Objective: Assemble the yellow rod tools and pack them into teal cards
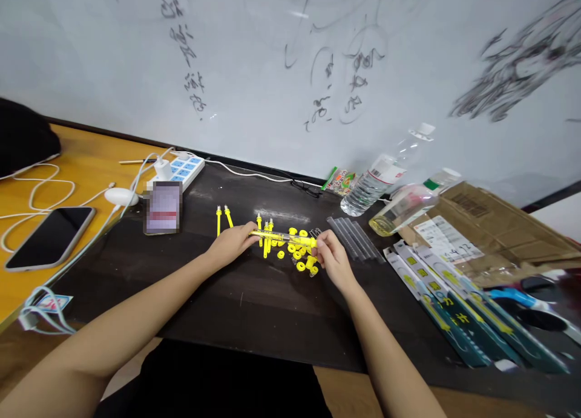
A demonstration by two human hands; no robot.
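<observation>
My left hand [232,244] and my right hand [334,262] hold a tubular spring scale [285,236] level over the dark table, one hand at each end. It is a clear tube with a yellow rod inside and a yellow cap at its right end. My left fingers pinch the left end, and my right fingers close on the capped end. Just beneath and behind it lie loose yellow rings and caps [297,254]. Several yellow rods [218,220] with metal tips lie to the left. Clear empty tubes [356,239] rest side by side to the right of my right hand.
Packaged spring scales [447,303] and scissors [540,306] lie at the right. Behind them are a cardboard package [494,224] and two bottles, one a water bottle [376,179]. Leftward are a phone [51,238], white cables and a power strip [188,170]. Glasses [306,188] lie by the whiteboard.
</observation>
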